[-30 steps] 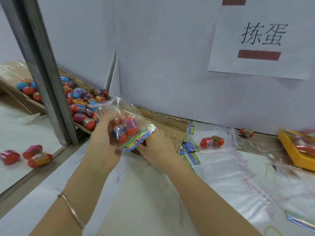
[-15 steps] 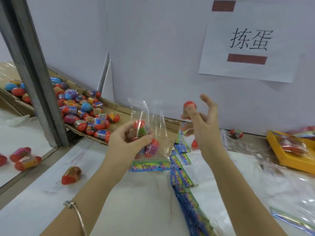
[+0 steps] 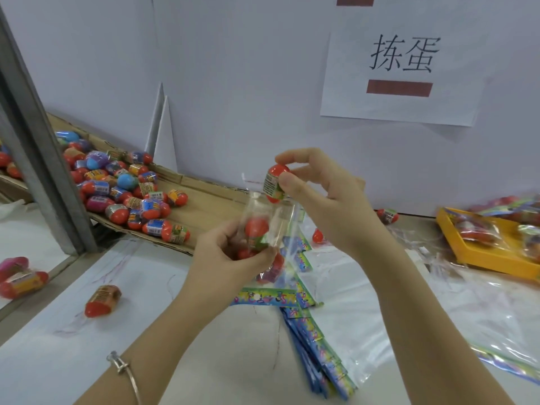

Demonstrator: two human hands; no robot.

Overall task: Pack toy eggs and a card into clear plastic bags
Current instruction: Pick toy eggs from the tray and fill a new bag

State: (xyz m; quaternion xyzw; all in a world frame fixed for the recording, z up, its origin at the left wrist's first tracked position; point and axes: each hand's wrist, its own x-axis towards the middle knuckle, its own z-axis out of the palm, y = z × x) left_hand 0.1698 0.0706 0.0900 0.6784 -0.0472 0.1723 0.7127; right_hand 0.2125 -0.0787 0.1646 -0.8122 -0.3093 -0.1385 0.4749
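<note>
My left hand [image 3: 230, 258] grips a clear plastic bag [image 3: 271, 226] upright above the table; several red toy eggs and a colourful card [image 3: 264, 297] at its bottom show through the plastic. My right hand [image 3: 315, 194] pinches a red toy egg [image 3: 274, 182] with a printed label, right at the bag's open top. A pile of toy eggs [image 3: 128, 188] lies on a cardboard sheet at the left. A fanned row of colourful cards [image 3: 309, 340] lies on the table under my hands.
A loose red egg [image 3: 102, 301] lies on the white table at the left, others [image 3: 387, 216] near the wall. A yellow tray [image 3: 479, 252] with filled bags stands at the right. Empty clear bags [image 3: 455, 311] cover the right side. A grey metal post [image 3: 38, 141] rises at left.
My right hand left the bag, picked up a red egg and has brought it to the bag's open top. My left hand turned the bag upright and holds it alone.
</note>
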